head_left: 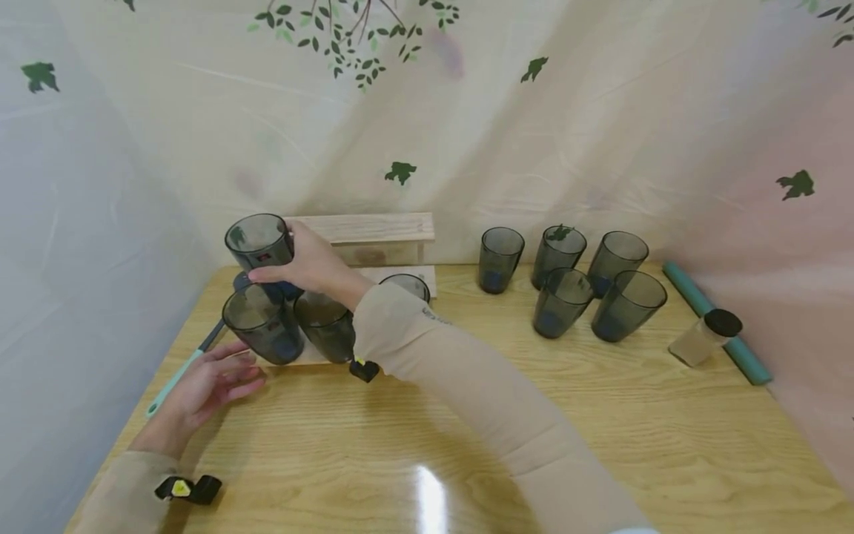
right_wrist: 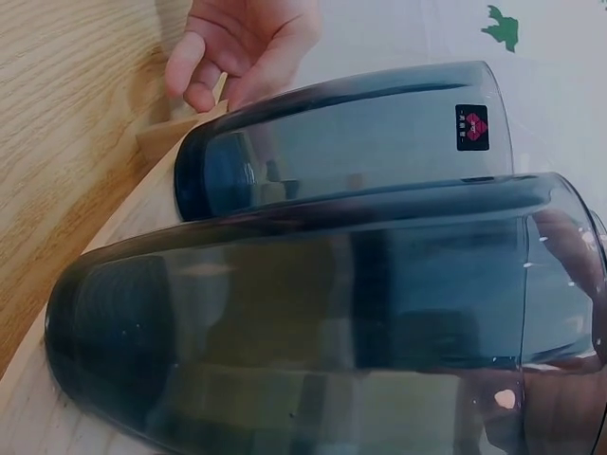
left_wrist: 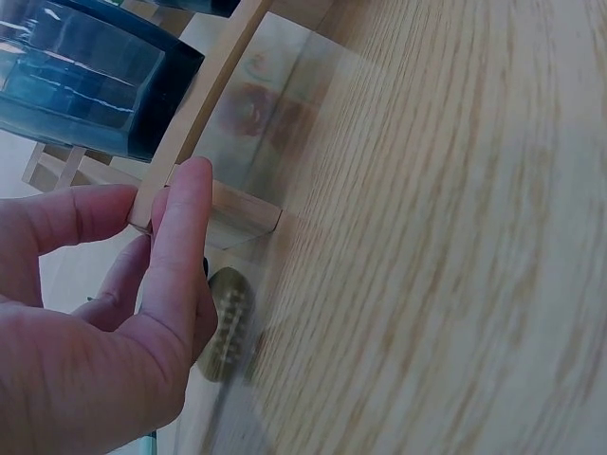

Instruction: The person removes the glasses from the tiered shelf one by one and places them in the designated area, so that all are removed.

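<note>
My right hand grips a dark tinted drinking glass at the back left, fingers and thumb about its side. A stepped wooden rack stands below and behind it. Along its low front board are a front left glass, a second glass beside it, and a third glass, partly hidden by the right sleeve. Thumb and fingers of my left hand pinch the corner of the rack's board, clearest in the left wrist view. Two glasses fill the right wrist view, one with a label.
Several matching glasses stand at the back right. Beyond them lie a tilted jar with a black lid and a long green tube. A utensil with a turquoise handle lies along the left edge. Fabric walls enclose the table.
</note>
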Demonstrator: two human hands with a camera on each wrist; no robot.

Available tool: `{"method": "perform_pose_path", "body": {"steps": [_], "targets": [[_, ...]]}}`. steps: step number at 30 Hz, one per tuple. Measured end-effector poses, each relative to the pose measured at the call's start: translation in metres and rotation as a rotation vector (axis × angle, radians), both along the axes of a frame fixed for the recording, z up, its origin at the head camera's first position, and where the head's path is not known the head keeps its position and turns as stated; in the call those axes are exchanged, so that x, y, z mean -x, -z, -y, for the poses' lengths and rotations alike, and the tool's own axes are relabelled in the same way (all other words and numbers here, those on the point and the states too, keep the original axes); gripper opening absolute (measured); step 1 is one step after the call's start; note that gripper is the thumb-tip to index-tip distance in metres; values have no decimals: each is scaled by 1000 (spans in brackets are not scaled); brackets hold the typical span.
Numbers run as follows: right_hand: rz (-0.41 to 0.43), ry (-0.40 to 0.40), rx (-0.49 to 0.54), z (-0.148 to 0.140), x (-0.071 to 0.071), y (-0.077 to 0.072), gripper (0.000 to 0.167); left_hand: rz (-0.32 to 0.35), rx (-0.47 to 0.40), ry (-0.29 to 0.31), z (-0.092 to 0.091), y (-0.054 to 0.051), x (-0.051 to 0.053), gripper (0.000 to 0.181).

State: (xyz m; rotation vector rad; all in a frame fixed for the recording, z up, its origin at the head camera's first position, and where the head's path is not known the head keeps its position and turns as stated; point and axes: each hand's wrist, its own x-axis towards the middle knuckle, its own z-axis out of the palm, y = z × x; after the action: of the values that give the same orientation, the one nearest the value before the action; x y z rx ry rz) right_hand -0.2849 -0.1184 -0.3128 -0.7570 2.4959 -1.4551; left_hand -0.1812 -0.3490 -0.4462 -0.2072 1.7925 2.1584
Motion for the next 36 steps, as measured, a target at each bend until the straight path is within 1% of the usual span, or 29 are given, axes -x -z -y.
{"method": "perform_pose_path", "body": {"steps": [3,10,16,18,19,23,25,26,29,32,36], "targets": [[5,11,-9,1,-1,0,83,4,3,-7,0,0,-1,28],[18,25,-14,2,-4,-2,83,14,15,-11,1,1,-2,38],[51,27,14,1,-6,-1,79,11,-17,-4,3,3,-2,25],[61,24,25,0,-7,-2,78,6,-21,1,4,3,-3,27],[63,22,30,-1,-6,-2,78,9,-29,-4,4,3,-3,24],[58,27,16,-3,-6,-3,80,8,-36,0,3,4,-2,29],[51,26,19,-3,-5,-3,80,4,-45,4,3,5,-1,27],[47,25,21,-4,-5,-5,82,0,-42,9,3,5,-1,28],[24,16,36,-9,-6,-11,85,-9,-39,12,4,6,0,24],[19,9,73,-20,-6,-21,86,-26,-37,19,4,6,0,21],[65,-7,163,-45,-6,-38,85,-33,-60,19,4,4,1,20]]}}
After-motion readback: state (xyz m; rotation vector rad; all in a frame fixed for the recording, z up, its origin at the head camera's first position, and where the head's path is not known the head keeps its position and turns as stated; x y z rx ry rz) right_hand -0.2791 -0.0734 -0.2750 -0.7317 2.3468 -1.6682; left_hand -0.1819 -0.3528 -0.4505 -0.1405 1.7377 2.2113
